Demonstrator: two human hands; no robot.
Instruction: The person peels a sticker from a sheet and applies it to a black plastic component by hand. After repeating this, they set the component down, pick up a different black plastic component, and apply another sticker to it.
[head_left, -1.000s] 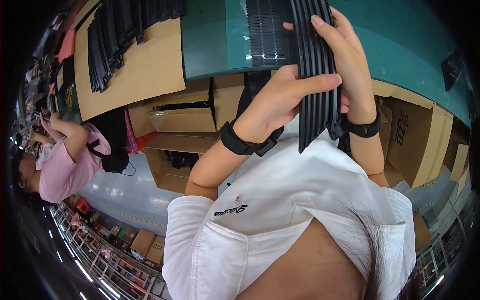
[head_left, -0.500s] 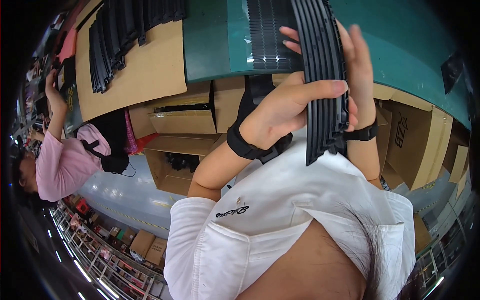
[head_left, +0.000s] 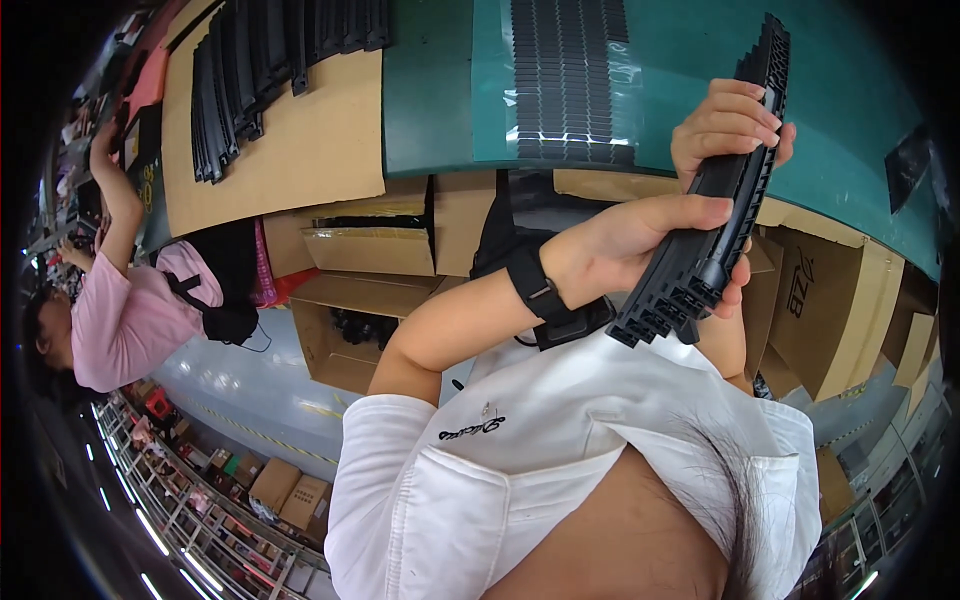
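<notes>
A stack of long black plastic strips [head_left: 715,215] is held up off the green mat [head_left: 440,90], above the bench edge & close to the chest, tilted w/ its top end leaning away. The step in hand looks like squaring up or checking the stack; the next move is judged to call for a firm two-handed hold so the strips aren't let slide apart (the lower ends already look a bit stepped). The left hand [head_left: 625,245] is clamped round the lower part, thumb laid across the front, wrist bent, black wrist strap [head_left: 545,300] on the forearm. The right hand [head_left: 725,125] is closed on the upper part, fingers curled over the edge. More black strips [head_left: 250,70] are laid on a cardboard sheet [head_left: 300,150]; a wrapped black tray [head_left: 568,85] is set on the mat. A person in a pink top [head_left: 110,320] is seen at far left.
</notes>
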